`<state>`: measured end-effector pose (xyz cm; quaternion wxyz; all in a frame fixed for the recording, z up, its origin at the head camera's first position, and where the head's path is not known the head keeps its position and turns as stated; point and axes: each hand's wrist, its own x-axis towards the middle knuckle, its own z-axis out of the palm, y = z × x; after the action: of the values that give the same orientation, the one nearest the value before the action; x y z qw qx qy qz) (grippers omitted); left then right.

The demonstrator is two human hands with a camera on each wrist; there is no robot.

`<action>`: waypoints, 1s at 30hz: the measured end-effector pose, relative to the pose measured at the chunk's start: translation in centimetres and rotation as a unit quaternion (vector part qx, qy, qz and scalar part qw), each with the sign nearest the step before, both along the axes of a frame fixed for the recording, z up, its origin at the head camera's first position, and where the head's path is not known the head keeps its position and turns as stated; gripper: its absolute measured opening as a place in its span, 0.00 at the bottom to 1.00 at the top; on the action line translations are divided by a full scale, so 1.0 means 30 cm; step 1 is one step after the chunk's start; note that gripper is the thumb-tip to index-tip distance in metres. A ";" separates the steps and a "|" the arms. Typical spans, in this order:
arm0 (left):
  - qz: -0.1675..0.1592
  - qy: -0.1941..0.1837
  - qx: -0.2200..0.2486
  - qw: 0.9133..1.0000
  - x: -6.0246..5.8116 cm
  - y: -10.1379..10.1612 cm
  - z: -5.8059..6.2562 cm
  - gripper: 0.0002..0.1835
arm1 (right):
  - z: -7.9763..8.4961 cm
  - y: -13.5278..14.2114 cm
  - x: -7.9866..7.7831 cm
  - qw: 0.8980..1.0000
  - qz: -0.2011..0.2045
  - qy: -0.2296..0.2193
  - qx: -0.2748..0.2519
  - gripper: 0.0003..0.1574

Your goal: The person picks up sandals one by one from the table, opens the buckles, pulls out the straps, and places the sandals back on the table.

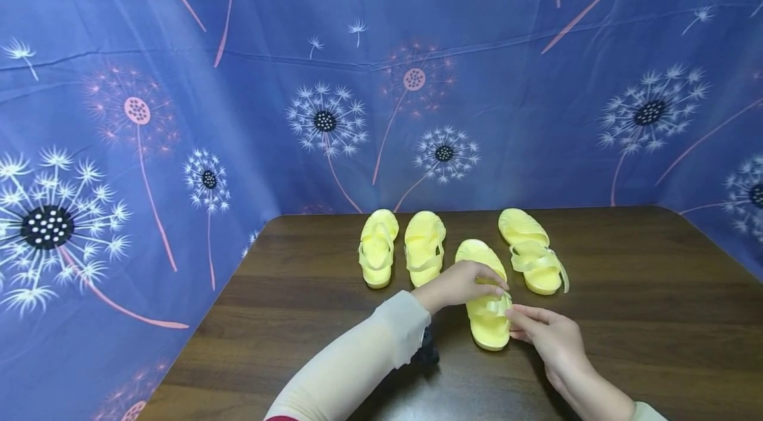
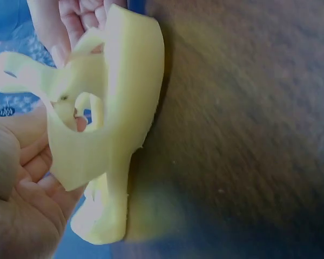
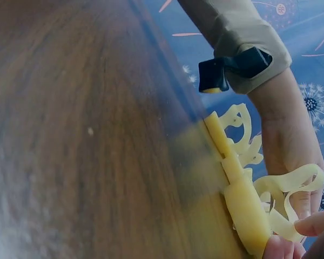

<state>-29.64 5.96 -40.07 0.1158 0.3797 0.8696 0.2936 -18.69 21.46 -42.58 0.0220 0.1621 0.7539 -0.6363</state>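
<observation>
A yellow jelly sandal (image 1: 489,333) lies on the table, toe pointing away, between both hands. My left hand (image 1: 457,285) reaches over it from the left and holds its strap with thumb and fingers. From the right, my right hand (image 1: 554,336) pinches the strap at the sandal's side. Up close in the left wrist view, the sandal (image 2: 135,81) stands out with its strap loop raised off the footbed, and fingers of the left hand (image 2: 24,189) pass behind the strap. In the right wrist view, right fingertips (image 3: 310,224) sit on the strap's lower end.
Two more yellow sandals (image 1: 377,250) stand side by side at the back left, and another yellow sandal (image 1: 524,230) with a loose strap is at the back right. A black device (image 3: 248,63) is worn at the left wrist. Behind the brown table (image 1: 286,315) hangs a blue dandelion-print cloth (image 1: 507,77).
</observation>
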 end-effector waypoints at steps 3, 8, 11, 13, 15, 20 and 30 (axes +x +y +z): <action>0.028 -0.050 0.031 0.998 -0.004 -0.003 -0.013 0.12 | 0.000 -0.007 -0.002 1.000 -0.004 0.000 -0.021 0.33; 0.046 -0.094 0.072 0.992 -0.009 0.004 -0.042 0.13 | 0.002 -0.012 -0.007 0.999 -0.018 0.002 -0.050 0.28; 0.052 -0.107 0.085 0.989 -0.011 0.008 -0.049 0.12 | 0.005 -0.010 -0.011 0.998 -0.021 0.005 -0.060 0.26; 0.056 -0.109 0.088 0.989 -0.012 0.010 -0.051 0.11 | 0.007 -0.007 -0.014 0.998 -0.020 0.005 -0.060 0.25; 0.059 -0.110 0.090 0.988 -0.011 0.012 -0.053 0.11 | 0.009 -0.004 -0.015 0.998 -0.020 0.005 -0.061 0.24; 0.069 -0.120 0.100 0.985 -0.006 0.015 -0.062 0.11 | 0.014 0.002 -0.019 0.998 -0.023 0.006 -0.063 0.22; 0.061 -0.176 0.137 0.973 -0.011 0.011 -0.075 0.10 | 0.021 0.002 -0.037 0.998 -0.032 0.014 -0.050 0.15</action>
<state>-29.98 6.28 -42.32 0.1959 0.2802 0.8085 0.4791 -19.79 21.53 -41.95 -0.0010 0.1756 0.7155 -0.6762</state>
